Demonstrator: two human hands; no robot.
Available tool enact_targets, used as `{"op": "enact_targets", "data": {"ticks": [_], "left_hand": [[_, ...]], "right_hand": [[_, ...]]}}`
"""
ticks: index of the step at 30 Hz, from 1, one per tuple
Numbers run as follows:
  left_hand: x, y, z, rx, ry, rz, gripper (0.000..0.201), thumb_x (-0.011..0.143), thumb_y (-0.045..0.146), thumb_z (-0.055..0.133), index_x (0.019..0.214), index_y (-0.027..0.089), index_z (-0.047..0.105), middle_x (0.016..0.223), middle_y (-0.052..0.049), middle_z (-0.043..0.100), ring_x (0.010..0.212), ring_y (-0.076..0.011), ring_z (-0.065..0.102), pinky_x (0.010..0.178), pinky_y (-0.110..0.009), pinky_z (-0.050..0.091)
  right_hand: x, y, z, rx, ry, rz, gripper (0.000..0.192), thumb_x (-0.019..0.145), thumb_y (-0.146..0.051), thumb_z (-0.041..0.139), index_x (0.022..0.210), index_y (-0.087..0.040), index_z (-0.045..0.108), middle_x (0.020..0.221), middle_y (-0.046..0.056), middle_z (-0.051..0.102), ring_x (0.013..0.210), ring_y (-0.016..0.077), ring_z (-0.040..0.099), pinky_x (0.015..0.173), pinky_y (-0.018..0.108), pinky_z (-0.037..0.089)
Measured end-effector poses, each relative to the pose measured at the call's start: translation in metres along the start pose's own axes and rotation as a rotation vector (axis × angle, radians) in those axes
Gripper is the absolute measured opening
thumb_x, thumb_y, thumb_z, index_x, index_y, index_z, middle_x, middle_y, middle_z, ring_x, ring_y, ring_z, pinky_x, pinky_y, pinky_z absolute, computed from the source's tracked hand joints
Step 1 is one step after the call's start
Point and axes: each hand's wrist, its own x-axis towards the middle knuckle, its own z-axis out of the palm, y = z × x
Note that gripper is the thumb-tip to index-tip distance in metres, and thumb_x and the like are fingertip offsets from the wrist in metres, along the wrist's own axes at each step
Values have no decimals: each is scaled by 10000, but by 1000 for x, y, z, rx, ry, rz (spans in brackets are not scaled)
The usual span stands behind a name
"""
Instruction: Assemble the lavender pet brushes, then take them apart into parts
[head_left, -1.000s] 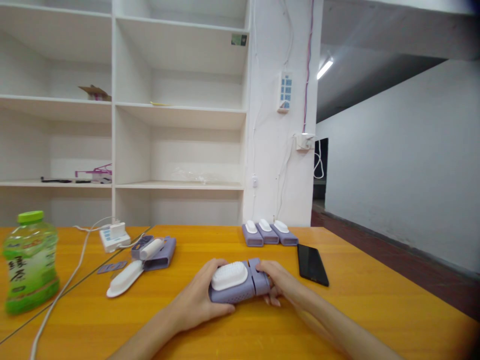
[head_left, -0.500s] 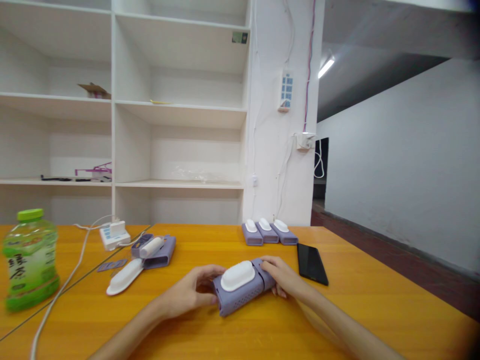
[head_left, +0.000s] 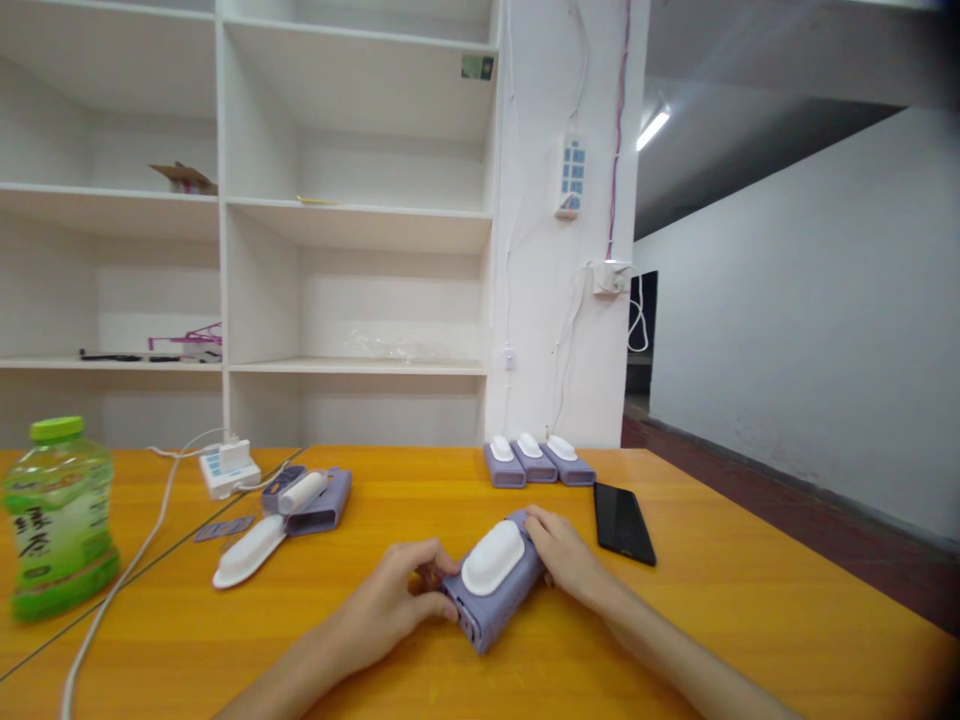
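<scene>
Both my hands hold a purple box-shaped device [head_left: 496,598] with a white oval pad on top, low over the orange table [head_left: 675,620]. My left hand [head_left: 394,600] grips its near left end with fingers curled around it. My right hand [head_left: 562,555] holds its far right end. The device lies at a slant, its near end turned toward me.
Three similar purple devices [head_left: 538,463] stand in a row at the table's back. A black phone [head_left: 622,522] lies right of my hands. Loose purple and white parts [head_left: 300,500], a white power strip [head_left: 227,468] with cable and a green bottle [head_left: 56,515] sit on the left. White shelves stand behind.
The purple device has been turned from lying crosswise to pointing diagonally toward me. My left hand slid from over its top to its near end; my right hand stayed at the far end.
</scene>
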Motion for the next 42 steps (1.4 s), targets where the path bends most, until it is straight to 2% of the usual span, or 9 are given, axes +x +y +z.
{"op": "enact_targets", "data": {"ticks": [3,9,16,20,26,29,31,36,42], "left_hand": [[1,4,7,65,59,58,149,791,189,773,872,217,651,944,7,710,862,-184,610,809,-273,455],[4,6,9,179,121,154,68,887,169,636,856,226,619,1008,-21,638,947,-194,610,863,-284,454],[-1,2,28,217,261,-81,165,913,274,576,1034,203,663,962,-59,673,903,-235,632,839,-339,482],[-3,8,34,205,264,-98,261,922,340,569,1105,187,675,1011,-76,674,961,-248,623,900,-354,470],[1,6,31,150,248,-88,368,893,482,624,1091,186,716,983,-82,692,926,-266,621,861,-355,464],[10,-3,28,-27,244,-144,416,882,540,612,1018,172,750,907,-71,729,892,-278,637,833,-355,467],[17,-9,25,-129,228,-178,461,883,567,583,1000,157,760,905,-69,754,902,-278,655,832,-351,474],[29,-11,17,-217,200,-256,560,765,641,633,912,117,760,819,-75,764,703,-221,650,636,-296,461],[26,-3,8,-254,177,-386,524,716,651,650,771,136,731,502,20,614,362,-92,394,419,-232,285]], "right_hand": [[0,-3,2,-60,113,-1,282,952,-335,385,885,-200,623,784,26,683,557,142,590,508,220,422],[2,-4,5,-182,203,78,388,991,-360,304,928,-188,646,619,9,649,475,163,592,501,245,424],[-2,-6,0,-447,285,32,360,978,-335,350,920,-177,669,883,136,745,877,284,706,790,363,488],[-10,-11,-8,-589,249,-107,344,968,-293,383,959,-143,693,1000,200,725,1011,347,660,919,473,441],[-21,-23,-22,-574,-23,-519,478,998,-402,469,1445,-231,492,1467,103,539,1359,268,457,1174,432,265],[-24,-25,-18,-491,-142,-624,951,800,-638,709,1555,-211,320,1469,135,525,1328,326,473,1168,476,290],[-24,-24,-12,-466,-139,-595,1084,685,-687,783,1550,-213,333,1449,145,532,1293,347,494,1127,476,352],[-23,-16,1,-452,-68,-592,948,679,-620,823,1456,-215,462,1358,142,570,1218,348,539,1069,467,417],[-24,-15,2,-471,-23,-664,902,698,-602,819,1434,-213,470,1324,139,570,1182,345,548,1045,479,432]]}}
